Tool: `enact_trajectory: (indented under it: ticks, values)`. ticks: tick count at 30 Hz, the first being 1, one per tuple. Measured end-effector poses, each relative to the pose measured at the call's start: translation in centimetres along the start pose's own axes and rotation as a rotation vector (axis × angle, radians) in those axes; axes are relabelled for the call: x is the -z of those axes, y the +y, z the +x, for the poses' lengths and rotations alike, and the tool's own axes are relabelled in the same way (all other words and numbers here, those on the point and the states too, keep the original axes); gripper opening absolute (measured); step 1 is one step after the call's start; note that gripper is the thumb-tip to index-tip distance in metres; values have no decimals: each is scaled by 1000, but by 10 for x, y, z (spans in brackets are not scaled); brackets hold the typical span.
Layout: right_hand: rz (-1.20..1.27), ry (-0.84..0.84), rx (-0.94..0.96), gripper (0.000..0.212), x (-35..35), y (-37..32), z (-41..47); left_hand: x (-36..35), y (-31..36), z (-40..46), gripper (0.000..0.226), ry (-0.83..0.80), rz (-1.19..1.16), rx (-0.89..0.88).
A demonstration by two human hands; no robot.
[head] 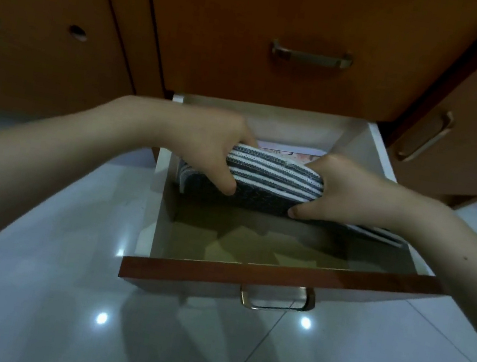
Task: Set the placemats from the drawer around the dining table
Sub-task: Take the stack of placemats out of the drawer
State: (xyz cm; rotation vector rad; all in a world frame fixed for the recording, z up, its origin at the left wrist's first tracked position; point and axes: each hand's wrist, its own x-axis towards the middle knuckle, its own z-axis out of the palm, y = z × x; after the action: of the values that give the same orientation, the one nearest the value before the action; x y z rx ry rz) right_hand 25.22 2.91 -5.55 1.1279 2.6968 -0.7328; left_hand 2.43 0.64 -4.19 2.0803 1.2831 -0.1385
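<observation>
Nearest is the glossy tiled floor [54, 292], pale and shiny, with small spots of ceiling light reflected in it. Above it juts the pulled-out drawer [278, 274], its brown wooden front edge facing the person and a metal handle [277, 298] hanging below that edge. The inside walls are white, and the near part of the drawer bottom shows a dull yellowish lining.

Both bare forearms reach in from the two sides. The left hand [204, 150] has its fingers curled over the top of a folded stack of placemats [271, 183], with the thumb pressed against the stack's dark near face. The right hand [343, 189] grips the stack's other end the same way, thumb low on the near side, fingers wrapped behind. The placemats are striped grey and white along their folded edges and dark on the flat side, and they stand on edge in the middle of the drawer, between the two hands. I cannot tell whether the stack touches the bottom or is lifted clear.

Some flat papers [379, 234] lie at the right under that wrist, and something pale and printed shows behind the stack.

Beyond stands the orange-brown cabinet [223, 36], with a closed drawer just above carrying a metal pull [311, 55].
</observation>
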Motion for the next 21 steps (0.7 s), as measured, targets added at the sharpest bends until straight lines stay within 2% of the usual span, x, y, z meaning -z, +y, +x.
enact_trajectory:
  ticks: [3, 6, 9, 14, 21]
  values:
    - [31, -28, -2, 17, -7, -11, -5, -11, -1, -7, 29, -23, -66, 37]
    - [83, -57, 6, 11, -3, -24, -14, -19, 1, -21, 28, 39, -121, 33]
    - [48, -66, 9, 25, 3, -37, -25, -20, 12, -39, 28, 106, -189, 37]
    - [-106, -61, -7, 50, 22, -55, -46, -7, 41, -66, 41, 190, -216, 96]
    - [-42, -97, -17, 49, 47, -84, -95, 3, 92, -112, 39, 203, -289, 224]
